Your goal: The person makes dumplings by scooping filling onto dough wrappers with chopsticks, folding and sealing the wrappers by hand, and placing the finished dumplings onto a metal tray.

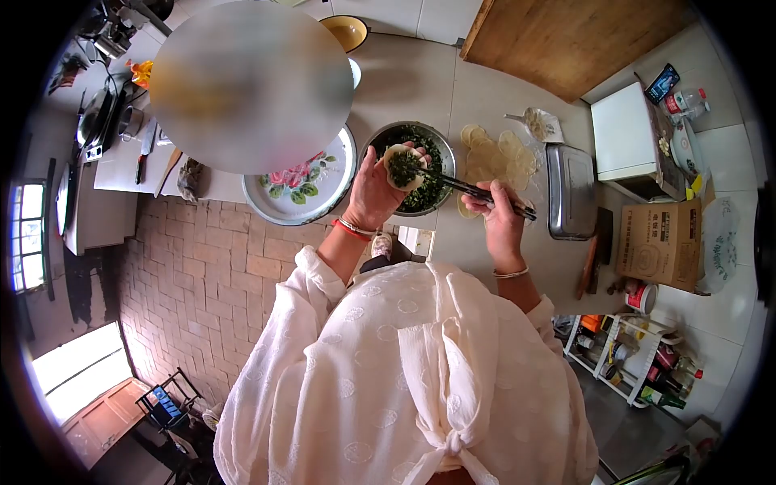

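My left hand (372, 190) holds a round dumpling wrapper (391, 166) on its palm and fingers, with a mound of chopped green filling (404, 169) in the middle. A pair of dark chopsticks (462, 187) is gripped in my right hand (503, 222), their tips at the filling. Behind and below the wrapper stands a metal bowl (449, 149) of the same green filling, partly covered by my left hand. Right of the bowl, several pale wrappers (495, 158) lie overlapping on the counter, close to my right hand.
A floral enamel tray (263, 196) sits left of the bowl, partly behind a blurred patch. A lidded metal container (571, 190) stands to the right, with a small dish (543, 125) beyond the wrappers. Farther right are a white box (626, 133) and a cardboard carton (659, 242).
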`<act>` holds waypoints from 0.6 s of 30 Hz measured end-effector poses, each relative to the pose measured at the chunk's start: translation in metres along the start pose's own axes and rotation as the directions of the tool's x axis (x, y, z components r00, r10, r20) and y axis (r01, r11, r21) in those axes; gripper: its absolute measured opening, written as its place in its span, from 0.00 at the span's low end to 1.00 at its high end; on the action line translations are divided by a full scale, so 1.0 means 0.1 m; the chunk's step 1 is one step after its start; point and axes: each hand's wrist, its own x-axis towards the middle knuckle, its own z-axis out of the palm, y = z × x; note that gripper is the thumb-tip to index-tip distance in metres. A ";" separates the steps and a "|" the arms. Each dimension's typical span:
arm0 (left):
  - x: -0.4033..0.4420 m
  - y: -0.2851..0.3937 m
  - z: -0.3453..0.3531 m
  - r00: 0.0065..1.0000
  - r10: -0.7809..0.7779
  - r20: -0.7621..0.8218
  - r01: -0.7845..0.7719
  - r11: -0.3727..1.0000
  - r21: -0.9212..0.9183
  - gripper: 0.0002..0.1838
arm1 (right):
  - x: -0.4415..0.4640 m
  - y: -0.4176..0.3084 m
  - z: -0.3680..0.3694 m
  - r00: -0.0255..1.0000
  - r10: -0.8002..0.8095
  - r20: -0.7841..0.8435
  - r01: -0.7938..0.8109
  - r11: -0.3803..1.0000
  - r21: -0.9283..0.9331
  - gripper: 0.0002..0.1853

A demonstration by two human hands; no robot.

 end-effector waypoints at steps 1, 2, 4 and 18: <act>0.01 0.00 0.00 1.000 -0.001 -0.010 0.001 1.000 -0.010 0.35 | 0.00 0.02 0.00 1.000 0.015 -0.010 -0.015 1.000 -0.013 0.16; 0.01 0.00 -0.01 1.000 -0.002 -0.020 0.002 1.000 -0.019 0.36 | -0.01 0.01 -0.01 1.000 0.002 -0.005 -0.002 1.000 0.009 0.16; 0.02 0.01 -0.06 1.000 0.007 -0.029 -0.008 1.000 -0.019 0.36 | 0.00 -0.02 -0.05 1.000 -0.024 0.002 0.024 0.998 0.053 0.16; -0.03 -0.08 0.04 1.000 0.028 0.000 -0.028 0.997 0.074 0.31 | 0.44 1.49 -0.51 0.998 -0.026 -0.049 0.026 1.000 0.009 0.18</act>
